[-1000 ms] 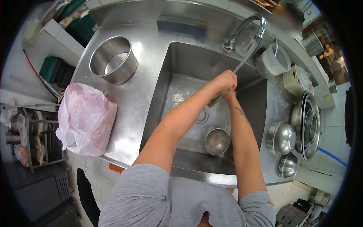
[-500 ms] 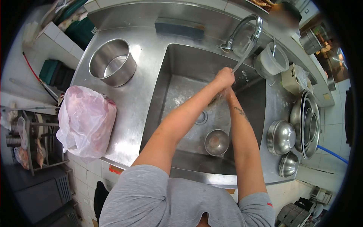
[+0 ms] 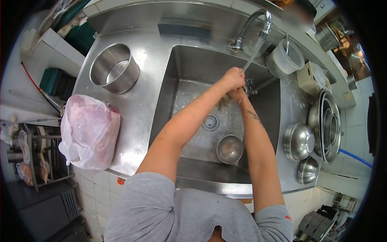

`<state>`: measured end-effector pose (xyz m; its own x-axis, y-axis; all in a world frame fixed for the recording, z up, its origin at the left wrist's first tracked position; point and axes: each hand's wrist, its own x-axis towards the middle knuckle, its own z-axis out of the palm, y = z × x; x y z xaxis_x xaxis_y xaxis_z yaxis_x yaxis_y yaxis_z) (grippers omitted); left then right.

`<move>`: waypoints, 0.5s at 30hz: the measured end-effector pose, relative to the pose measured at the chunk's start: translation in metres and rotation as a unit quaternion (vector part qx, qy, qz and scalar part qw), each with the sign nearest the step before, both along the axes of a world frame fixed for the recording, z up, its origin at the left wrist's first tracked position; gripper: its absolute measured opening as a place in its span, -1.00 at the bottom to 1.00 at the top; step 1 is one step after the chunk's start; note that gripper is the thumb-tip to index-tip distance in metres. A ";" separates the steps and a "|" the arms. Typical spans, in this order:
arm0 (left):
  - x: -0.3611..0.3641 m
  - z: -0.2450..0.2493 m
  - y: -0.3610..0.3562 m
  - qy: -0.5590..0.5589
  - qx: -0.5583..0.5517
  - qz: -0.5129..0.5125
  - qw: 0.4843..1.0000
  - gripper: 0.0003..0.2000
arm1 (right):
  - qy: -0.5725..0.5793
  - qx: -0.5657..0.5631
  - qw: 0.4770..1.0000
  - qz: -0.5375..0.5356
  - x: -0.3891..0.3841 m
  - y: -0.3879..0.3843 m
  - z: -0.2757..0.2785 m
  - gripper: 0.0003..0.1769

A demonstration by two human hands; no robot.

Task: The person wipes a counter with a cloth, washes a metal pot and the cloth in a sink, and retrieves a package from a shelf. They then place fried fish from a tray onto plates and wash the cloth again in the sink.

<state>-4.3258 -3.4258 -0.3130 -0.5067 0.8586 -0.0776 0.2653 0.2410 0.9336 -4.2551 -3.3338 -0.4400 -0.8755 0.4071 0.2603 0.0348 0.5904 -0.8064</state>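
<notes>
Under the running faucet, my two hands are pressed together over the steel sink. My left hand is closed, its fingers curled in the falling water. Just below and against it is my right hand, also closed and partly covered by the left. A blurred, brownish, bristly-looking thing shows beside the hands; I cannot tell what they hold. Water splashes off to their right. Nearer to me, a small metal bowl stands on the sink floor, by the drain.
Left on the counter are a steel pot and a pinkish full plastic bag. On the right stand a translucent tub, a beige container, stacked steel bowls and large nested basins. A person's blurred head appears behind the ledge.
The whole view has shifted slightly, moving the sink and counter up and left in the picture. Both hands stay together under the stream, and more of the brownish thing shows.
</notes>
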 end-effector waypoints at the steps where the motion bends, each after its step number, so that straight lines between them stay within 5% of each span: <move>1: -0.010 -0.008 0.005 -0.027 0.051 0.015 0.998 -0.79 | -0.058 0.010 0.998 -0.006 0.001 -0.006 0.013 -0.44; 3: -0.034 -0.025 0.021 -0.061 0.090 0.129 0.986 -0.73 | -0.242 -0.054 0.968 0.027 0.002 -0.007 0.036 -0.53; 7: -0.067 -0.019 0.045 -0.206 0.154 0.358 0.898 -0.68 | -0.322 0.048 0.944 -0.044 -0.002 -0.017 0.055 -0.56; 10: -0.072 0.004 0.045 -0.321 0.199 0.270 0.886 -0.57 | -0.330 0.083 0.938 -0.062 -0.001 -0.023 0.061 -0.57; 13: -0.060 0.020 0.046 -0.215 0.226 0.142 0.939 -0.52 | -0.319 0.088 0.940 -0.084 0.003 -0.030 0.076 -0.58; 15: -0.054 0.018 0.045 -0.033 0.202 0.096 0.974 -0.50 | -0.278 0.045 0.953 -0.110 0.007 -0.034 0.077 -0.59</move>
<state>-4.3796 -3.3810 -0.2952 -0.6660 0.7159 0.2097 0.1882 -0.1109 0.9759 -4.2481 -3.3682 -0.3634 -0.7836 0.5954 -0.1775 0.5739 0.5843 -0.5738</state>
